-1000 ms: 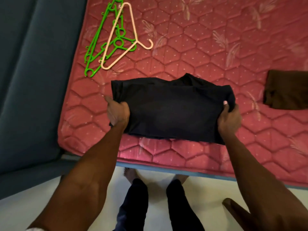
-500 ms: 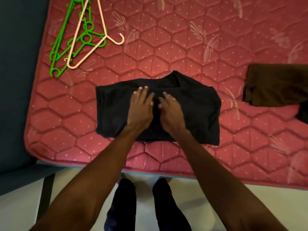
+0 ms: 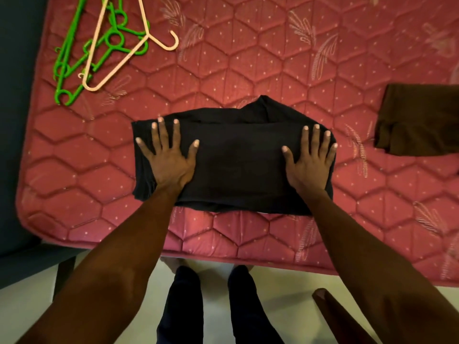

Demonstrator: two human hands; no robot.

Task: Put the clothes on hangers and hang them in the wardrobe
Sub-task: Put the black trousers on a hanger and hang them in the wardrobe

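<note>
A black garment [image 3: 238,165] lies folded on the pink quilted mattress [image 3: 248,65], near its front edge. My left hand [image 3: 169,157] presses flat on the garment's left part, fingers spread. On its right part my right hand [image 3: 309,160] lies flat the same way. A cream hanger [image 3: 129,53] rests across several green hangers [image 3: 72,70] at the mattress's far left corner. A brown garment [image 3: 419,120] lies folded at the right edge of the view.
A dark blue surface [image 3: 15,120] borders the mattress on the left. Pale floor [image 3: 285,294] runs below the front edge, where my legs in dark trousers [image 3: 213,306] stand. A brown wooden piece [image 3: 332,311] juts up at the lower right.
My hands let go of the garment's sides, met flat at its middle, then slid apart to its left and right parts. The garment now lies flatter.
</note>
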